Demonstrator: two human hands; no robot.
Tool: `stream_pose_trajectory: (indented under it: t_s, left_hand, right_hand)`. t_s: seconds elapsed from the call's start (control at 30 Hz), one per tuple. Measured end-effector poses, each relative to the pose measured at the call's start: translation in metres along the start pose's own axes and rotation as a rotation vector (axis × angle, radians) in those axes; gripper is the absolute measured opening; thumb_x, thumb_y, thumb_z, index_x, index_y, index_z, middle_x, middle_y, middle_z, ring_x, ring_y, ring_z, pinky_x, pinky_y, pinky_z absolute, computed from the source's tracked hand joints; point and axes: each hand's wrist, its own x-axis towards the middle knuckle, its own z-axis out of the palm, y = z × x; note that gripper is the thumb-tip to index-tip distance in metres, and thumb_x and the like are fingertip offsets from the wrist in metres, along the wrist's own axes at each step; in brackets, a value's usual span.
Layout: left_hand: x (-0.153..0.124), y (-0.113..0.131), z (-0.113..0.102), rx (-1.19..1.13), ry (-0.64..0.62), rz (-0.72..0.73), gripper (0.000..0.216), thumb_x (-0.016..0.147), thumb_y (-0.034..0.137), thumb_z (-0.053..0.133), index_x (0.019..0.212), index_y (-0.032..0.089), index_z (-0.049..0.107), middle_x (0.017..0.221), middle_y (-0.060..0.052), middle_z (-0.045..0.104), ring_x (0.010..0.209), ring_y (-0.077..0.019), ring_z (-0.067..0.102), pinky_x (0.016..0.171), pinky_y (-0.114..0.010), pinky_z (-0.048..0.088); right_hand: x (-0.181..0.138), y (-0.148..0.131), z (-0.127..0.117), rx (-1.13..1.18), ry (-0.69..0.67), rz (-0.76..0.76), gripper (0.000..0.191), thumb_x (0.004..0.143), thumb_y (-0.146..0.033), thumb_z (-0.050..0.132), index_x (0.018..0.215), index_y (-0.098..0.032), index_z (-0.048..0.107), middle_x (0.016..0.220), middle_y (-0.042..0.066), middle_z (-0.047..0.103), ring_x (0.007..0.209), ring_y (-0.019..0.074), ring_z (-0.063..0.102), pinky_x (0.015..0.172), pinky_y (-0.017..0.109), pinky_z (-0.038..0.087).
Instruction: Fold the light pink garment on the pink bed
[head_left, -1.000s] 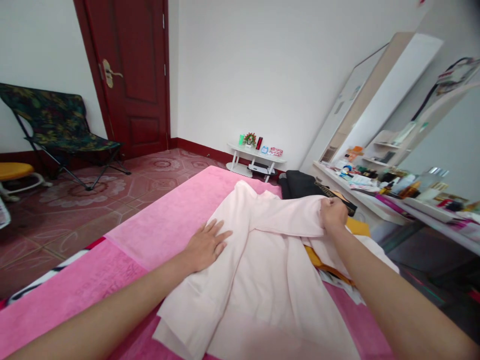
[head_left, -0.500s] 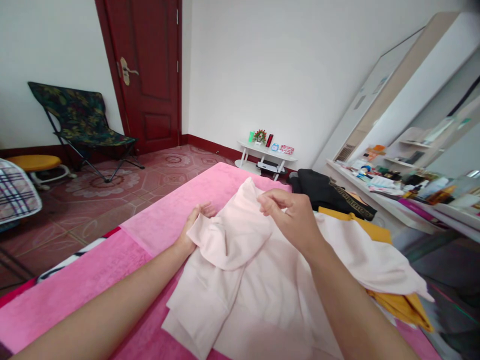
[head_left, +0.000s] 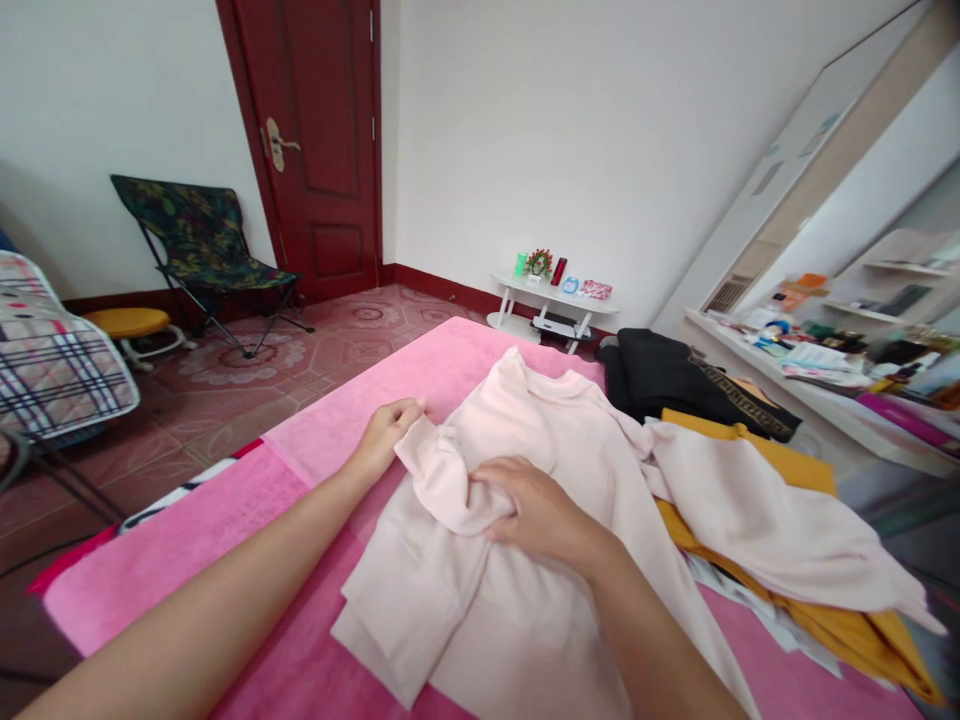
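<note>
A pale pink long-sleeved top [head_left: 585,430] lies spread on the pink blanket [head_left: 300,410], with one sleeve folded inward over its left side. My left hand [head_left: 388,432] is closed on the outer edge of that folded sleeve. Around a bunched part of the same sleeve, near the middle of the top, the fingers and thumb of my right hand [head_left: 529,505] are closed. The other sleeve [head_left: 772,510] stretches out to the right, across mustard-yellow clothing [head_left: 780,460].
Dark folded clothing [head_left: 667,375] sits at the far right of the bed. Beyond it runs a cluttered dressing table [head_left: 795,375]. A small white stand [head_left: 525,290] is against the wall. At the left are a folding chair [head_left: 195,235] and a yellow stool [head_left: 127,322].
My right hand has come down from above the top and gripped the sleeve. My left hand's fingers have closed on the sleeve edge. The view has shifted slightly left.
</note>
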Motion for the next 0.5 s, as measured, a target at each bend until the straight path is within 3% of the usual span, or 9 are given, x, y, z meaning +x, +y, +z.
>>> stream_pose_trajectory:
  t_s: [0.13,0.23,0.3,0.4,0.5]
  left_hand:
    - [-0.011,0.025,-0.024,0.065,-0.257,-0.039,0.063,0.075,0.062,0.055,0.119,0.018,0.061,0.099,-0.010,0.068,0.088,-0.0256,0.063,0.072,-0.030,0.048]
    - [-0.021,0.035,-0.037,0.254,-0.399,0.087,0.084,0.060,0.046,0.076,0.135,0.026,0.046,0.130,-0.010,0.054,0.115,-0.0296,0.052,0.090,-0.035,0.045]
    - [-0.025,0.036,-0.040,0.419,-0.484,0.211,0.091,0.053,0.036,0.080,0.136,0.029,0.045,0.136,-0.008,0.047,0.122,-0.0299,0.046,0.098,-0.037,0.040]
    - [-0.026,0.031,-0.038,0.630,-0.509,0.327,0.061,0.061,0.025,0.072,0.121,0.026,0.060,0.125,-0.007,0.054,0.113,-0.0269,0.052,0.096,-0.035,0.042]
    - [-0.023,0.030,-0.035,0.782,-0.415,0.399,0.033,0.068,0.015,0.058,0.098,0.022,0.070,0.114,-0.007,0.060,0.104,-0.0243,0.056,0.091,-0.032,0.043]
  right_hand:
    - [0.004,0.009,0.007,0.161,0.247,0.050,0.021,0.071,-0.011,0.058,0.087,-0.021,0.067,0.097,0.003,0.064,0.092,0.0169,0.058,0.083,0.028,0.043]
    - [0.006,0.014,0.004,0.242,0.351,0.100,0.013,0.074,-0.012,0.053,0.073,-0.019,0.064,0.081,0.001,0.063,0.078,0.0148,0.058,0.074,0.026,0.043]
    - [0.005,0.014,-0.001,0.273,0.368,0.132,0.012,0.073,-0.014,0.053,0.068,-0.019,0.062,0.075,0.000,0.062,0.073,0.0143,0.057,0.069,0.025,0.042]
    - [0.004,0.014,-0.008,0.323,0.371,0.159,0.010,0.070,-0.015,0.054,0.064,-0.018,0.061,0.074,0.000,0.062,0.070,0.0142,0.057,0.066,0.024,0.041]
    - [0.003,0.013,-0.013,0.374,0.368,0.190,0.009,0.069,-0.017,0.054,0.064,-0.018,0.062,0.072,0.000,0.062,0.070,0.0146,0.056,0.066,0.025,0.041]
